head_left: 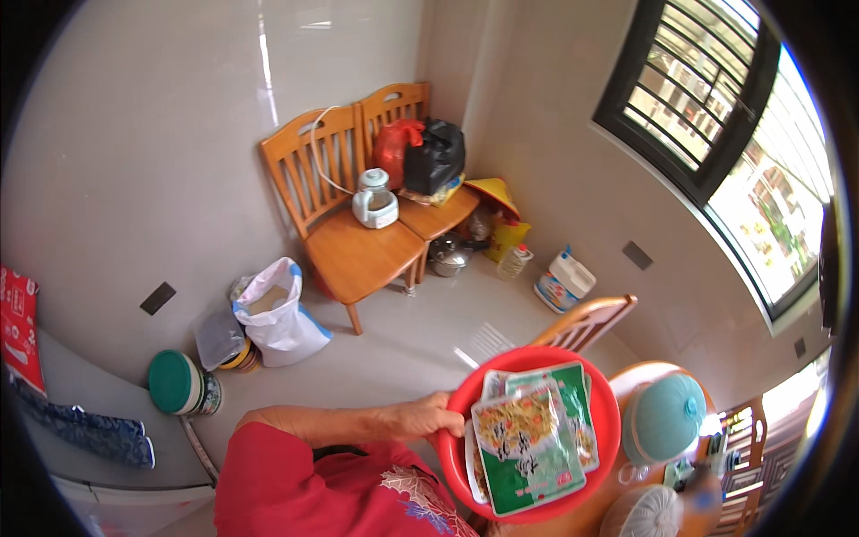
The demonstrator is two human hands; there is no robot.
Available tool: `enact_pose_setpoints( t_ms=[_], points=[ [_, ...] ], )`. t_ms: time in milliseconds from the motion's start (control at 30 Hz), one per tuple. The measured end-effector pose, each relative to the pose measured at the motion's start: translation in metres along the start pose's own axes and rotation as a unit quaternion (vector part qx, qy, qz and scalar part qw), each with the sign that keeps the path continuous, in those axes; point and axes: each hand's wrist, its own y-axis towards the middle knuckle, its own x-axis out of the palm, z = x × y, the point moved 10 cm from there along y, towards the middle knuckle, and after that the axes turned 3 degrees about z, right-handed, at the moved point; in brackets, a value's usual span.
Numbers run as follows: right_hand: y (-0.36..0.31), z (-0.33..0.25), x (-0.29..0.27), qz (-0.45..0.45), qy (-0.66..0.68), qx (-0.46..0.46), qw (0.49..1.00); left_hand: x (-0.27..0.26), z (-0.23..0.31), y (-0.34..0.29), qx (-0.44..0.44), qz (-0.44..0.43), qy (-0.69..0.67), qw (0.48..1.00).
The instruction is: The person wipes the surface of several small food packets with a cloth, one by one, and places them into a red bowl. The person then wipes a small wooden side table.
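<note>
My left hand (431,417) is closed on the left rim of a round red plastic basin (610,413). Several flat food packets lie stacked in it. The top packet (528,447) is green and white, with a picture of shredded food on its front. Another green packet (577,394) sticks out from beneath it on the right. The basin is in front of my red shirt, with the edge of a wooden table below its right side. I see no right hand; anything under the basin is hidden.
Two wooden chairs (367,255) by the wall hold a kettle (374,201), a red bag (394,152) and a black bag (436,157). A white sack (286,327) and green-lidded bucket (174,382) stand left. A teal dome cover (664,419) sits on the right-hand table.
</note>
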Motion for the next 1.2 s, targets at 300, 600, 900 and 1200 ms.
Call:
enact_pose_setpoints(
  t_ms=[300,600,900,1200],
  points=[
    [0.047,-0.049,0.006,0.029,-0.046,-0.032,0.998,-0.203,0.051,-0.041,0.078,0.223,-0.097,0.967],
    [0.048,-0.009,0.049,0.047,-0.172,-0.024,0.984,-0.389,-0.037,-0.050,0.135,0.402,-0.224,0.877],
    [0.080,-0.184,0.229,-0.275,0.058,-0.006,0.960,-0.476,-0.117,-0.033,0.069,0.443,-0.395,0.802],
    [0.104,-0.258,0.312,-0.485,0.204,0.033,0.850,-0.549,-0.127,-0.029,0.056,0.431,-0.448,0.781]
  ],
)
